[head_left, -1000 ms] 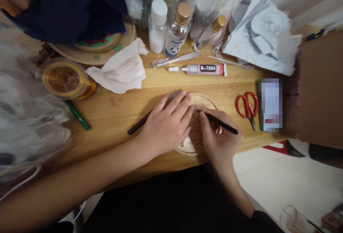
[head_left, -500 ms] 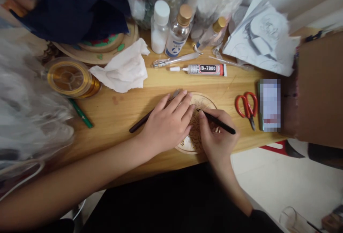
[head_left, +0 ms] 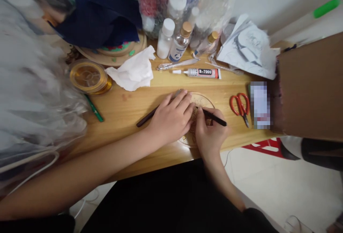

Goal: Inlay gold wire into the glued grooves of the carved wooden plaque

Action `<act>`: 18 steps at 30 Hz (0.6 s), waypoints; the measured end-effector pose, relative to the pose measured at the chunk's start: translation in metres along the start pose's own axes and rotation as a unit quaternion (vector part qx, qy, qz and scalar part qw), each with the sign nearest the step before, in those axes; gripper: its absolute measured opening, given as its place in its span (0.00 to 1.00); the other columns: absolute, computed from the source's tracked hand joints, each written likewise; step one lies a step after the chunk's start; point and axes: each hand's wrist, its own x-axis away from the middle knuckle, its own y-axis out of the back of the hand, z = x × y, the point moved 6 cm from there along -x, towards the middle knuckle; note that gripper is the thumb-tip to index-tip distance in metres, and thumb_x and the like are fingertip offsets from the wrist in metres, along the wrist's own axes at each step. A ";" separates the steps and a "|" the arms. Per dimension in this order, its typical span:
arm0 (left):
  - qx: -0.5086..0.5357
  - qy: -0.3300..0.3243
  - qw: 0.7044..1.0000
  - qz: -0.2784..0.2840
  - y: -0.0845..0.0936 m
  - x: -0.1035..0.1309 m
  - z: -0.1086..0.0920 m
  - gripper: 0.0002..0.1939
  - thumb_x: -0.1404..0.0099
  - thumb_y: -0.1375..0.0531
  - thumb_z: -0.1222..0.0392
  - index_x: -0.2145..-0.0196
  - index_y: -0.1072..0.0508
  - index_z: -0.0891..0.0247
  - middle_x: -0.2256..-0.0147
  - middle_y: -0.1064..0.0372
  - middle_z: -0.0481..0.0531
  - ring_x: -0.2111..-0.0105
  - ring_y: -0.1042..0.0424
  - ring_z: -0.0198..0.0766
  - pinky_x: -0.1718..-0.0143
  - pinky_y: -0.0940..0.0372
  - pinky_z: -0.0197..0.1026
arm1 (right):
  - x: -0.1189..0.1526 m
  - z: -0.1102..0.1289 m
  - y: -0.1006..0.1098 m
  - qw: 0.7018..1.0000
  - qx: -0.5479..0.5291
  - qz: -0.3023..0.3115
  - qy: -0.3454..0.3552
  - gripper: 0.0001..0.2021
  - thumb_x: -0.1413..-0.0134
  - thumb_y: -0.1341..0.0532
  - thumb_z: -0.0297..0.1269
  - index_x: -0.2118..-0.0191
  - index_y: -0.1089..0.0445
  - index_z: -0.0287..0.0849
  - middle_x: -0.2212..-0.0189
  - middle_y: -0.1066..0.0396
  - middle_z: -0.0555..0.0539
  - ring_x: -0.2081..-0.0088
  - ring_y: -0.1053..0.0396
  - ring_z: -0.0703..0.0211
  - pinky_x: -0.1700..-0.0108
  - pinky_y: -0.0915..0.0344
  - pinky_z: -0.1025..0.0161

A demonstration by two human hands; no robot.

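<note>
A round, pale wooden disc [head_left: 205,99] with fine line drawing and a few gold-coloured bits lies on the table under both hands. My left hand [head_left: 171,118] rests flat across its left side, fingers stretched out and holding nothing. Beneath that hand lies a dark-handled tool [head_left: 146,118], its greyish end showing past the fingers. My right hand [head_left: 211,133] pinches a slim black pen-like tool [head_left: 215,117], whose tip points at the disc beside my left fingertips. What exactly the tip touches is too small to make out.
Red-handled scissors [head_left: 240,105] and a blurred-out phone [head_left: 259,104] lie to the right, near a cardboard box [head_left: 311,86]. Behind are a glue tube [head_left: 198,73], a pen [head_left: 178,64] and bottles [head_left: 179,43]. A wire spool [head_left: 89,77] and crumpled tissue [head_left: 134,70] sit left.
The camera view has shifted and tilted up a little, so more of the wall shows. Both hands keep nearly the same place on the disc, the right still gripping the black tool.
</note>
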 end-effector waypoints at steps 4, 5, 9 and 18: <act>0.010 0.002 1.000 0.008 -0.001 0.000 0.000 0.21 0.31 0.46 0.56 0.45 0.29 0.72 0.39 0.38 0.65 0.37 0.40 0.54 0.41 0.41 0.56 | 0.003 0.000 -0.002 0.999 0.019 -0.017 -0.038 0.09 0.43 0.40 0.39 0.68 0.28 0.40 0.74 0.25 0.47 0.75 0.30 0.62 0.71 0.33 0.63; 0.012 0.002 1.000 0.010 -0.001 0.000 0.000 0.22 0.31 0.46 0.56 0.45 0.29 0.72 0.39 0.38 0.65 0.37 0.41 0.54 0.41 0.41 0.56 | 0.003 -0.001 -0.003 0.999 0.020 -0.019 -0.043 0.09 0.43 0.40 0.39 0.68 0.28 0.40 0.74 0.25 0.47 0.75 0.30 0.62 0.71 0.34 0.63; 0.017 -0.002 1.000 0.010 0.000 0.000 0.000 0.22 0.31 0.46 0.56 0.45 0.29 0.73 0.38 0.39 0.65 0.37 0.41 0.54 0.41 0.41 0.56 | 0.003 0.000 -0.004 0.998 0.026 -0.025 -0.047 0.09 0.43 0.40 0.39 0.68 0.27 0.39 0.74 0.25 0.47 0.75 0.29 0.61 0.70 0.33 0.62; -0.001 -0.002 1.000 0.007 0.001 0.000 0.000 0.21 0.31 0.45 0.55 0.46 0.29 0.70 0.38 0.38 0.63 0.37 0.41 0.52 0.41 0.40 0.54 | -0.003 -0.005 0.011 0.997 -0.059 -0.040 0.018 0.04 0.43 0.38 0.36 0.65 0.27 0.41 0.73 0.26 0.50 0.74 0.31 0.65 0.74 0.35 0.67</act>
